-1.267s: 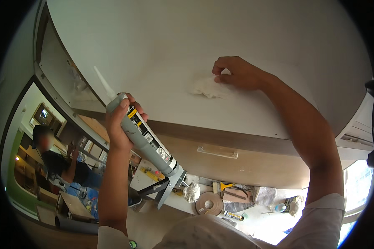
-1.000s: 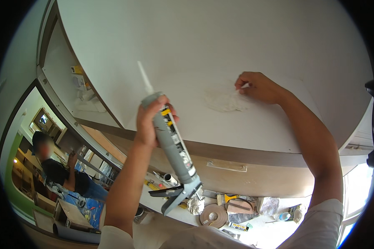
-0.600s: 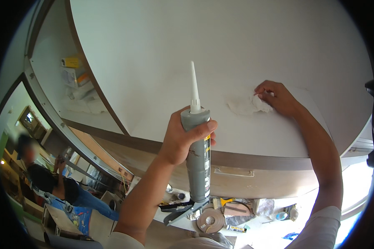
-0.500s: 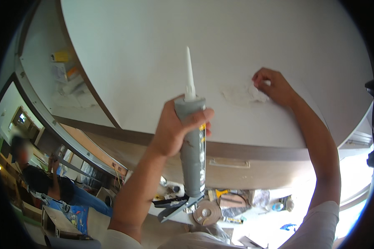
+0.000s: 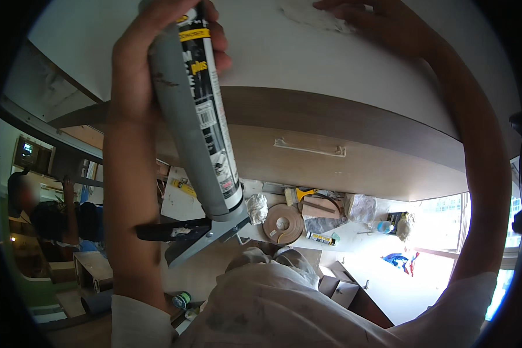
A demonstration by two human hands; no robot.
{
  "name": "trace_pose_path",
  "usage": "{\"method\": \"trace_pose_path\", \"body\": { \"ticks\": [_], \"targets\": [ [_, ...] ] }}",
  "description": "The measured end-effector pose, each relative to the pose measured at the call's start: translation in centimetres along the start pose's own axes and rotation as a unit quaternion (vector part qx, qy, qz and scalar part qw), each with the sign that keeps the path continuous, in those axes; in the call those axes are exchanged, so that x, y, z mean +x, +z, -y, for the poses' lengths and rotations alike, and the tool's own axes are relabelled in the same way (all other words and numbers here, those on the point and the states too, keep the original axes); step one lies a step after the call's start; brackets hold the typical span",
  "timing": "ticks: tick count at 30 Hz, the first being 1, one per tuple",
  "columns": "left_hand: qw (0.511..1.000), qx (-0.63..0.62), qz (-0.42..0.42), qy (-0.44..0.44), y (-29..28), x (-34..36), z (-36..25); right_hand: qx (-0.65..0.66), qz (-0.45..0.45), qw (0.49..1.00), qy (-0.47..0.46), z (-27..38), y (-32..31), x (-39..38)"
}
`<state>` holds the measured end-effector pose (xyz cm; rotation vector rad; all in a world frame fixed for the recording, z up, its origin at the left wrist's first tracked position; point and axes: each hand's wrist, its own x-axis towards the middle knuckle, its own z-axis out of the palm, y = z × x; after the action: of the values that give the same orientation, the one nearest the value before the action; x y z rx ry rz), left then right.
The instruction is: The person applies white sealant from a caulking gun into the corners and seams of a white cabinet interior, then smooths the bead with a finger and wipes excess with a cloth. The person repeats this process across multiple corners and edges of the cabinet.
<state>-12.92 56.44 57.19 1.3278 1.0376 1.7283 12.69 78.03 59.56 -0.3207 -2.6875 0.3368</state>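
One left hand (image 5: 136,45) gripping my grey caulking gun (image 5: 182,119) | looks stiff, prob hefty, I'd grab mid-barrel | right hand (image 5: 385,26) at soft-looking rag (image 5: 316,18), can't tell if gripping

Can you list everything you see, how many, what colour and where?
Shelf: 1, white with brown edge, top
Caulking gun with cartridge: 1, mostly grey, upper left
Crumpled wad: 1, white, on the shelf
Coiled roll: 1, brown, lower middle
Crumpled ball: 1, white, left of the roll
Brush: 1, yellow handle, above the roll
Loose tube: 1, dark and yellow, right of the roll
Co-worker: 1, dark top, far left
Window: 1, bright, right
Some smaller things are too blurred to name.
Left hand: 1, bare, holding the gun
Right hand: 1, bare, at the wad
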Motion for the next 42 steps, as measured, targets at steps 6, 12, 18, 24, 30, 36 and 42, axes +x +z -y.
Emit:
{"method": "trace_pose_path", "body": {
  "ticks": [6,12,18,24,30,36,42],
  "targets": [
    [0.996,0.070,0.062,0.000,-0.3,-0.4,-0.7,0.027,0.024,0.993,0.109,3.9,-0.7,0.2],
    [0.995,0.057,0.080,-0.005,-0.5,0.1,-0.8,-0.051,0.003,0.999,0.014,3.4,0.1,-1.2],
    [0.997,0.034,0.066,-0.032,-1.4,0.2,-1.0,-0.036,0.027,0.998,-0.034,1.8,0.3,0.6],
    [0.995,0.046,0.082,-0.036,-1.4,0.5,-1.3,-0.083,0.019,0.996,-0.021,3.1,-1.1,-0.7],
    [0.998,0.067,0.016,-0.006,-0.6,0.0,-0.8,-0.071,0.021,0.997,0.012,3.3,-1.4,-0.9],
    [0.998,0.057,0.033,0.015,-0.7,0.1,-0.7,-0.001,0.000,1.000,0.007,2.2,-1.0,-0.6],
    [0.996,0.088,0.004,0.018,-0.1,-0.1,-1.0,0.021,-0.036,0.999,-0.015,1.4,-0.6,0.0]
  ]
}}
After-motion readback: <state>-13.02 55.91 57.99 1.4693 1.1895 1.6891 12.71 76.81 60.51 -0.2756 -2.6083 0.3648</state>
